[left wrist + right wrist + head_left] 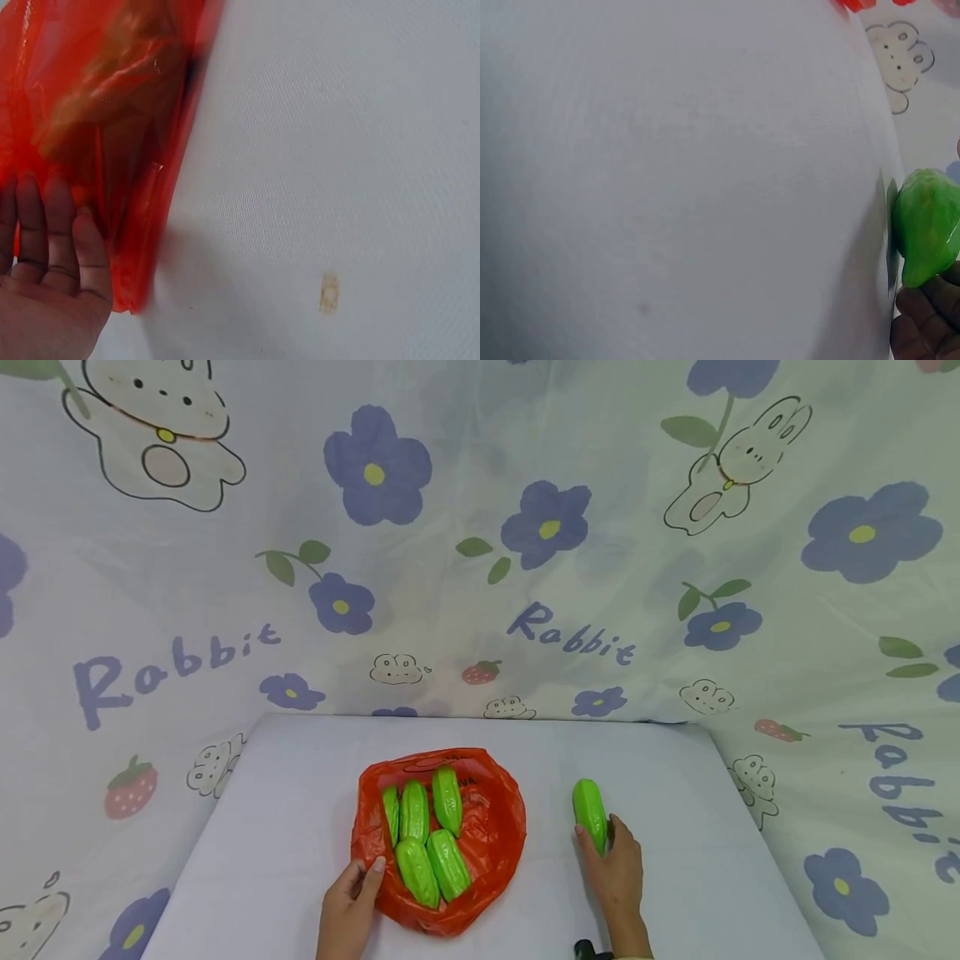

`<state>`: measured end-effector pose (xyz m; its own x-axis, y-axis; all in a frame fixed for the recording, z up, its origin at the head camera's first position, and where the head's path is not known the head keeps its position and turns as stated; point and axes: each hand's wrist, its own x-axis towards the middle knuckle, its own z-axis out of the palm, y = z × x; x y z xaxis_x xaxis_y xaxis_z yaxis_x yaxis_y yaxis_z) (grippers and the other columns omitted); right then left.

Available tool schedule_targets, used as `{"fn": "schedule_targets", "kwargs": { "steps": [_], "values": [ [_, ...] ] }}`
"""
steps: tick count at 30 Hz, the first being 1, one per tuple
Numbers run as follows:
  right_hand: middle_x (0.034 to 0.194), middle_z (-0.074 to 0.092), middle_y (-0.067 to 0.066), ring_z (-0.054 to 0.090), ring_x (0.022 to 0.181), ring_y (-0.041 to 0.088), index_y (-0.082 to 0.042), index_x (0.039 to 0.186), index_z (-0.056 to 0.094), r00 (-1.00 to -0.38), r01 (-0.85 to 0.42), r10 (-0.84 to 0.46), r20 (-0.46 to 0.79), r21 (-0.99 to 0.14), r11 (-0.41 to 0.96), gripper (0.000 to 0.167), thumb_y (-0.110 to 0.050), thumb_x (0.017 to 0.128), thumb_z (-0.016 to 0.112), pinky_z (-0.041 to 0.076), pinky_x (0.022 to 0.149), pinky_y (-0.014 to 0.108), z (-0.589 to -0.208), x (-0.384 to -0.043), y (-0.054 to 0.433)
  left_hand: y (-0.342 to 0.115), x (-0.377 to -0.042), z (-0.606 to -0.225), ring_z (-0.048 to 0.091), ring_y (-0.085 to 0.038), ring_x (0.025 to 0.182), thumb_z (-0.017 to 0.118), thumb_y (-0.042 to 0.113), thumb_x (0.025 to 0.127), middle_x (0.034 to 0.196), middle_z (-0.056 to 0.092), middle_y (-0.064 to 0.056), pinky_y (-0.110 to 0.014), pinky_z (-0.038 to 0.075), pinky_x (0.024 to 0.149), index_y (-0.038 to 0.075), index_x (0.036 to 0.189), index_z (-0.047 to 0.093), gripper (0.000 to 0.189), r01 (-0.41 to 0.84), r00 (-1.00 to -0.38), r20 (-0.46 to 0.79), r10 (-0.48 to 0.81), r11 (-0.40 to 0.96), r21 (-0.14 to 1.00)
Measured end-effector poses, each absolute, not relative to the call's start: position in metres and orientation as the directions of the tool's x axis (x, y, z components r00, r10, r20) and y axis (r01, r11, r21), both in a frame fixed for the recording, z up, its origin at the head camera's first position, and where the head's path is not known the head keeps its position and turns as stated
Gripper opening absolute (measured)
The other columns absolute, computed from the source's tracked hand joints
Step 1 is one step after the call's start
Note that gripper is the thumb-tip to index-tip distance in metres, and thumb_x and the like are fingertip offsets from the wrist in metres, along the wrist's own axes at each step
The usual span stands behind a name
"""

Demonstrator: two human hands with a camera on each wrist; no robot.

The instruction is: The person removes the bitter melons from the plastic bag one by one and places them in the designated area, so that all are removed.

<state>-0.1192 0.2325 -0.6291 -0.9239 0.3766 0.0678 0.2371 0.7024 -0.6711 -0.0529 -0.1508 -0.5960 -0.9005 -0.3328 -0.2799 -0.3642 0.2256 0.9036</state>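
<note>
My left hand [349, 906] pinches the rim of a red plastic bag [498, 843] at its near left side, thumb over the edge. In the left wrist view, the fingers of the left hand [52, 262] lie against the outside of the bag [82, 135]. The bag's mouth is spread wide, and several bright green ridged gourds [414, 814] lie inside. To the right of the bag, my right hand [618, 868] grips another green gourd [589, 810] by its near end, thumb on the left and fingers on the right. The right wrist view shows this gourd's [926, 225] tapered end at the fingers.
A white table [285, 827] lies under everything, its far edge against a hanging cloth [450, 610] printed with rabbits and flowers. A small black object [587, 950] is partly visible by the right wrist. The left wrist view shows a brownish mark [328, 292] on the white surface.
</note>
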Motion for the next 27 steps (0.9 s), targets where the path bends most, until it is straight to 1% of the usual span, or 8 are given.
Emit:
{"fn": "schedule_targets", "kwargs": {
  "steps": [8,14,19,27],
  "values": [
    [0.135,0.059,0.031,0.058,0.121,0.045,0.01,0.148,0.046,-0.928,0.242,0.37,0.048,-0.677,0.695,0.083,-0.052,0.098,0.07,0.048,0.098,0.06,-0.628,-0.119,0.231,-0.152,-0.053,-0.597,0.052,-0.015,0.079,0.058,0.05,0.106,0.084,0.058,-0.005,-0.025,0.046,0.066,0.006,0.096,0.056,0.046,-0.376,-0.898,-0.291,-0.329,0.235,0.896],
    [0.134,0.058,0.029,0.057,0.12,0.041,0.008,0.149,0.045,-0.939,0.23,0.342,0.026,-0.69,0.686,0.082,-0.053,0.099,0.068,0.048,0.097,0.058,-0.626,-0.119,0.233,-0.154,-0.054,-0.598,0.051,-0.014,0.078,0.058,0.051,0.106,0.081,0.055,-0.004,-0.024,0.044,0.066,0.007,0.095,0.055,0.046,-0.373,-0.9,-0.281,-0.334,0.254,0.893],
    [0.134,0.058,0.03,0.057,0.12,0.043,0.009,0.148,0.045,-0.947,0.214,0.32,0.03,-0.683,0.698,0.082,-0.052,0.099,0.068,0.047,0.098,0.06,-0.622,-0.118,0.235,-0.153,-0.052,-0.597,0.052,-0.014,0.077,0.059,0.048,0.106,0.08,0.056,-0.004,-0.024,0.045,0.067,0.006,0.094,0.056,0.044,-0.361,-0.9,-0.27,-0.342,0.239,0.901],
    [0.14,0.055,0.031,0.057,0.124,0.045,0.009,0.15,0.042,-0.955,0.196,0.295,0.028,-0.688,0.699,0.083,-0.05,0.099,0.07,0.048,0.1,0.06,-0.612,-0.115,0.24,-0.153,-0.051,-0.597,0.052,-0.013,0.076,0.06,0.046,0.107,0.08,0.057,-0.005,-0.024,0.045,0.066,0.006,0.093,0.056,0.043,-0.357,-0.901,-0.271,-0.338,0.225,0.907]
  ]
}}
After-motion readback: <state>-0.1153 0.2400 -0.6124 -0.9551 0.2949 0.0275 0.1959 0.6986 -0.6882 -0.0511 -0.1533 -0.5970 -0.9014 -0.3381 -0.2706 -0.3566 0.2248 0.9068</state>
